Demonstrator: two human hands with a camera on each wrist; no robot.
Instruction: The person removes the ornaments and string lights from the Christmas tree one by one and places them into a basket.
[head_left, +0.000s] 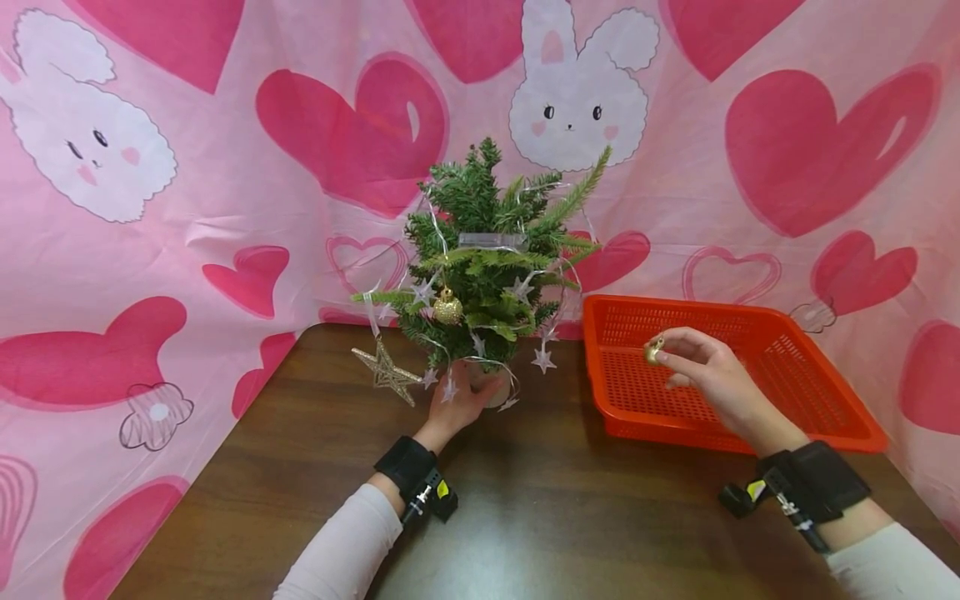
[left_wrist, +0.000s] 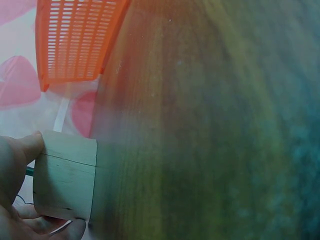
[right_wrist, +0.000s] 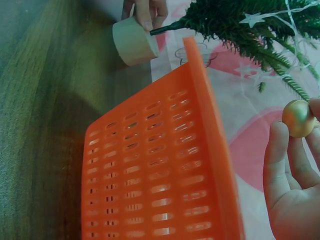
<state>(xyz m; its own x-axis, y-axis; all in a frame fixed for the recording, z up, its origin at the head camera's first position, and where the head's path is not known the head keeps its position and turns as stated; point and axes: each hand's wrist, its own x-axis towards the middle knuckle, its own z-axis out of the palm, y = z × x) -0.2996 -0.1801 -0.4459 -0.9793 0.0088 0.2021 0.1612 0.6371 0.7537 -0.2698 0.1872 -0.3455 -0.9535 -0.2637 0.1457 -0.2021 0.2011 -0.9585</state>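
Note:
A small green Christmas tree (head_left: 491, 275) stands on the table, hung with a gold glitter bauble (head_left: 447, 309), a gold star (head_left: 386, 371) and a clear string of star lights (head_left: 543, 358). Low down, my left hand (head_left: 459, 404) grips its pale round wooden base (left_wrist: 65, 177), thumb on top and fingers beneath in the left wrist view. Over the basket on the right, my right hand (head_left: 712, 377) pinches a small shiny gold bauble (right_wrist: 298, 119) between thumb and fingertips. The bauble is held in the air, apart from the tree.
An orange-red plastic basket (head_left: 630, 429) with slotted walls sits at the right of the brown wooden table (head_left: 525, 500). Behind everything hangs a pink cloth (head_left: 300, 200) with hearts and rabbits. Both wrists wear black straps with cameras.

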